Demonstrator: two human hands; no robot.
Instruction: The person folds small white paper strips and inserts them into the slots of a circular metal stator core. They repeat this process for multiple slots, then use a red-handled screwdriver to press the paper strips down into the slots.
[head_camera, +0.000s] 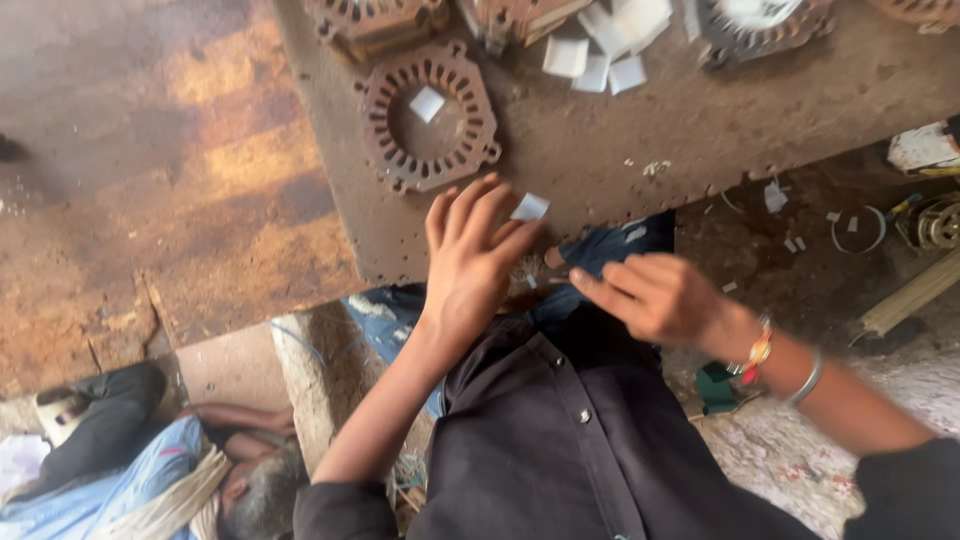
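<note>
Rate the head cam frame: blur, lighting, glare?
Head view: soft all over, both hands smeared, left hand holding a white paper slip, right hand lower; stator core on the rusty metal table fairly readable; warm bright patches on the floor; no hard glare.

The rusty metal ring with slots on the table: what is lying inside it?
Inside the rusty ring one small white paper square lies on the brown table. The rest of the opening shows bare table surface. Nothing covers it.
</note>
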